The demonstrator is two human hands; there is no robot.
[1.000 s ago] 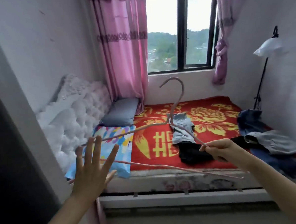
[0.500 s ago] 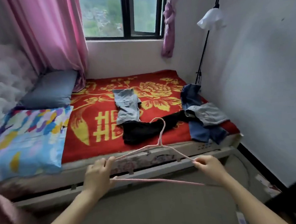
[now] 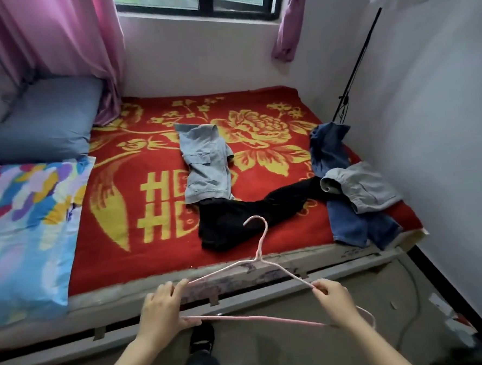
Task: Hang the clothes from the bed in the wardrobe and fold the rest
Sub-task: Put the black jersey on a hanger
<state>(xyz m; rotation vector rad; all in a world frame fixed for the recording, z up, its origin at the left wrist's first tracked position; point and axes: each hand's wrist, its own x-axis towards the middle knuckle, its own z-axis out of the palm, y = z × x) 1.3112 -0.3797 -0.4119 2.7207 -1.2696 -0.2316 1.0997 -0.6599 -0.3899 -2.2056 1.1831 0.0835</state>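
The person stands at the near edge of the bed (image 3: 268, 276) with a thin pink hanger (image 3: 256, 318) held flat and level between both hands, its hook pointing away over the red blanket (image 3: 154, 258). The left hand (image 3: 163, 308) grasps the hanger's left end, fingers (image 3: 170, 292) curled over the sloping shoulder and thumb against the bottom bar. The right hand (image 3: 336, 300) pinches the right shoulder wire just short of its rounded end. Holding it by both ends seems meant to keep the light frame steady and spread, ready to go into a neckline or waistband. The hook hangs just above the black garment (image 3: 236, 219), which lies stretched near the middle of the near edge, so that is probably the first piece to be dressed. A pale grey-blue garment (image 3: 206, 167) lies just beyond it, their ends touching, toward the centre of the bed. At the near right corner, dark blue jeans (image 3: 346, 223) spill toward the edge with a grey garment (image 3: 361, 186) heaped on top (the black piece's far end runs under that heap). A blue-grey pillow (image 3: 44, 121) and a bright patterned pillow (image 3: 25, 223) take up the left side. Nothing is hung or folded yet, and the wardrobe is out of view.
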